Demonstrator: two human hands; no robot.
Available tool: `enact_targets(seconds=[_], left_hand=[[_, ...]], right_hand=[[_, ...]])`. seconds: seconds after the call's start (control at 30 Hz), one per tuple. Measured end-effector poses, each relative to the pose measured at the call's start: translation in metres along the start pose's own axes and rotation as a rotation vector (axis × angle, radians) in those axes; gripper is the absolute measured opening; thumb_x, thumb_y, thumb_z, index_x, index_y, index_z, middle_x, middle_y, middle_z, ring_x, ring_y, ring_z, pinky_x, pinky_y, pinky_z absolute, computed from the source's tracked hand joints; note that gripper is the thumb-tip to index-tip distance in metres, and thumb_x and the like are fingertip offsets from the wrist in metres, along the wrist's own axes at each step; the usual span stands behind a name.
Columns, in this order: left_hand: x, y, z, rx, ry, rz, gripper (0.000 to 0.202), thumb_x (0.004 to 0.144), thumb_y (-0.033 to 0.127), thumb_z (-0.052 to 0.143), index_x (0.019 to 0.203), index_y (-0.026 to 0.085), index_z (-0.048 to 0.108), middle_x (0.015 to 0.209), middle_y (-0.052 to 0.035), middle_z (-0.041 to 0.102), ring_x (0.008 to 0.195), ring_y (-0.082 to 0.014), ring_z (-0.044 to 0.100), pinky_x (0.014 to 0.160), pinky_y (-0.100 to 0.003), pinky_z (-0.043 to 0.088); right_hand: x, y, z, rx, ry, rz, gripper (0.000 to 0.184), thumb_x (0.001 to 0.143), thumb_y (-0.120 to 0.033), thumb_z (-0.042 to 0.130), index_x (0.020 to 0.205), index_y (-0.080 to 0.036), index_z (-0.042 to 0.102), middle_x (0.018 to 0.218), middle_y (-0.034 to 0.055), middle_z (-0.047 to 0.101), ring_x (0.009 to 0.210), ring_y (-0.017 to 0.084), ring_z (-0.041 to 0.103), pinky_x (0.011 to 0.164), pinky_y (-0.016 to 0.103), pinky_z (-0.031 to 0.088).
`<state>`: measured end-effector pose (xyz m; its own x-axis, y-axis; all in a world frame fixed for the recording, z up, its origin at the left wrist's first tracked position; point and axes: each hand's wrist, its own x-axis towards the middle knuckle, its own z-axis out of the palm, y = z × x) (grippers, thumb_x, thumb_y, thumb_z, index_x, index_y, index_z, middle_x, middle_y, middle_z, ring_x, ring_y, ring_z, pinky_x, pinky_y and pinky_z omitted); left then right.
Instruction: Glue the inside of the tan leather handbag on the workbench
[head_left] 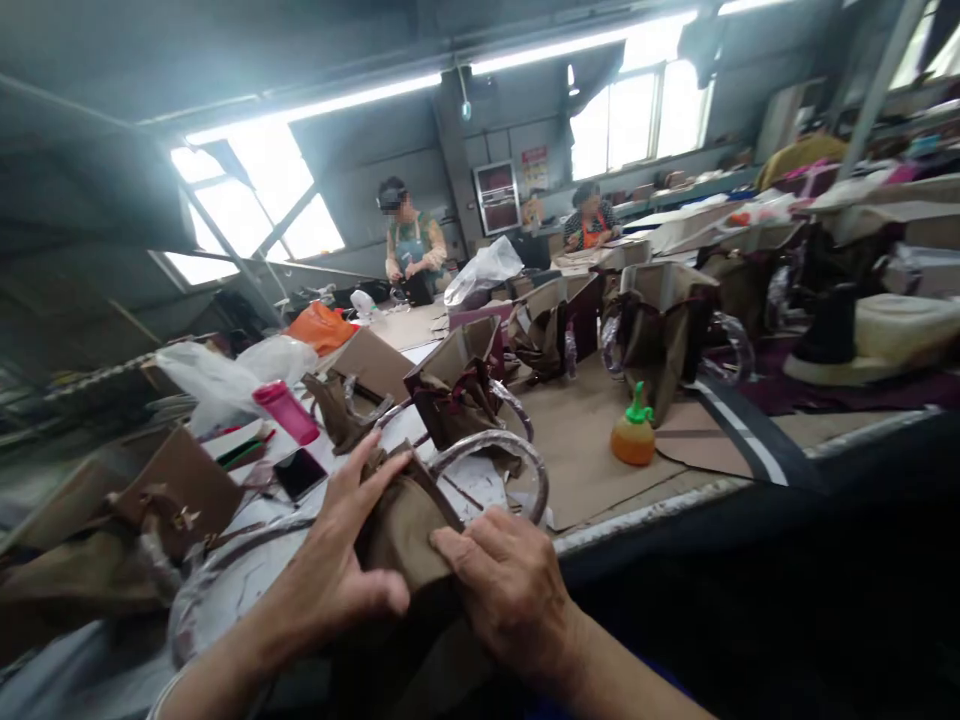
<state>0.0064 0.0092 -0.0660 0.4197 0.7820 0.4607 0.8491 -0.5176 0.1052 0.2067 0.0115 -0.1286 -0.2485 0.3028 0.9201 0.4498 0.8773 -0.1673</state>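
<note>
A brown handbag with a plastic-wrapped handle lies at the near edge of the worktable. My left hand lies along its left side, fingers stretched over the top and thumb pressed against the front. My right hand presses on the bag's right side with its fingers curled over the leather. Both hands grip the bag between them.
Several more brown handbags stand across the table. An orange glue bottle with a green cap, a pink bottle and a phone lie nearby. Two people work at the far end.
</note>
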Motion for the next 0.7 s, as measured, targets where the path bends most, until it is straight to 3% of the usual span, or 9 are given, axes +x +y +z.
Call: enact_targets(seconds=[0.07, 0.13, 0.2, 0.27, 0.4, 0.57, 0.67, 0.7], left_hand=[[-0.007, 0.004, -0.001, 0.073, -0.067, 0.156, 0.109, 0.049, 0.09, 0.043, 0.139, 0.032, 0.026, 0.149, -0.011, 0.014, 0.132, -0.0393, 0.024, 0.103, -0.057, 0.034], [-0.01, 0.005, 0.001, 0.158, -0.092, 0.204, 0.112, 0.046, 0.082, 0.061, 0.14, 0.032, 0.025, 0.145, -0.0107, 0.027, 0.129, -0.0418, 0.027, 0.097, -0.058, 0.038], [-0.009, 0.001, 0.008, 0.199, -0.038, 0.201, 0.084, 0.06, 0.061, 0.067, 0.133, 0.033, 0.036, 0.134, -0.0068, 0.045, 0.124, -0.0386, 0.033, 0.095, -0.055, 0.041], [-0.004, -0.004, 0.015, 0.169, 0.04, 0.199, 0.044, 0.072, 0.039, 0.057, 0.115, 0.034, 0.051, 0.119, -0.0022, 0.057, 0.118, -0.033, 0.038, 0.093, -0.049, 0.041], [0.011, -0.005, 0.022, 0.086, 0.031, 0.157, 0.011, 0.073, 0.029, 0.05, 0.08, 0.027, 0.059, 0.104, -0.0013, 0.061, 0.109, -0.03, 0.041, 0.087, -0.043, 0.038], [0.025, 0.012, 0.016, 0.064, -0.105, -0.018, 0.009, 0.07, 0.021, 0.05, 0.074, 0.023, 0.058, 0.101, -0.0024, 0.06, 0.106, -0.0299, 0.04, 0.089, -0.046, 0.031], [0.034, 0.015, 0.012, 0.1, -0.189, -0.087, 0.006, 0.07, 0.018, 0.051, 0.073, 0.02, 0.056, 0.1, -0.0033, 0.06, 0.106, -0.0291, 0.039, 0.09, -0.045, 0.028], [0.036, 0.015, 0.012, 0.123, -0.198, -0.097, 0.005, 0.07, 0.017, 0.052, 0.072, 0.02, 0.056, 0.099, -0.0029, 0.06, 0.107, -0.029, 0.038, 0.09, -0.046, 0.026]], right_hand=[[0.001, 0.002, 0.0, 0.025, 0.015, -0.006, 0.027, 0.091, -0.016, 0.035, 0.096, -0.012, 0.061, 0.064, 0.0029, 0.054, 0.059, 0.017, 0.043, 0.052, 0.03, 0.033], [0.003, 0.003, 0.002, 0.047, 0.034, -0.023, 0.027, 0.091, -0.017, 0.034, 0.094, -0.012, 0.061, 0.063, 0.0027, 0.053, 0.059, 0.016, 0.043, 0.052, 0.03, 0.033], [0.004, 0.004, 0.005, 0.071, 0.055, -0.041, 0.027, 0.09, -0.016, 0.034, 0.094, -0.011, 0.06, 0.064, 0.0033, 0.054, 0.06, 0.016, 0.044, 0.053, 0.029, 0.035], [0.006, 0.007, 0.009, 0.068, 0.061, -0.054, 0.025, 0.09, -0.015, 0.036, 0.095, -0.01, 0.06, 0.065, 0.0037, 0.055, 0.059, 0.016, 0.044, 0.054, 0.029, 0.036], [0.005, 0.011, 0.007, -0.025, 0.036, -0.064, 0.023, 0.088, -0.016, 0.039, 0.099, -0.009, 0.058, 0.064, 0.0031, 0.055, 0.056, 0.016, 0.043, 0.052, 0.031, 0.035], [-0.009, 0.021, -0.028, -0.066, 0.023, -0.092, 0.035, 0.088, -0.027, 0.048, 0.116, -0.007, 0.048, 0.076, 0.0065, 0.062, 0.066, 0.019, 0.053, 0.06, 0.033, 0.043], [-0.026, 0.051, -0.054, -0.229, 0.05, 0.041, 0.016, 0.089, -0.015, 0.045, 0.104, -0.012, 0.051, 0.078, 0.007, 0.063, 0.067, 0.016, 0.058, 0.063, 0.029, 0.045], [-0.033, 0.065, -0.061, -0.324, -0.001, 0.106, 0.011, 0.09, -0.014, 0.043, 0.093, -0.014, 0.053, 0.074, 0.0064, 0.063, 0.064, 0.016, 0.059, 0.06, 0.027, 0.044]])
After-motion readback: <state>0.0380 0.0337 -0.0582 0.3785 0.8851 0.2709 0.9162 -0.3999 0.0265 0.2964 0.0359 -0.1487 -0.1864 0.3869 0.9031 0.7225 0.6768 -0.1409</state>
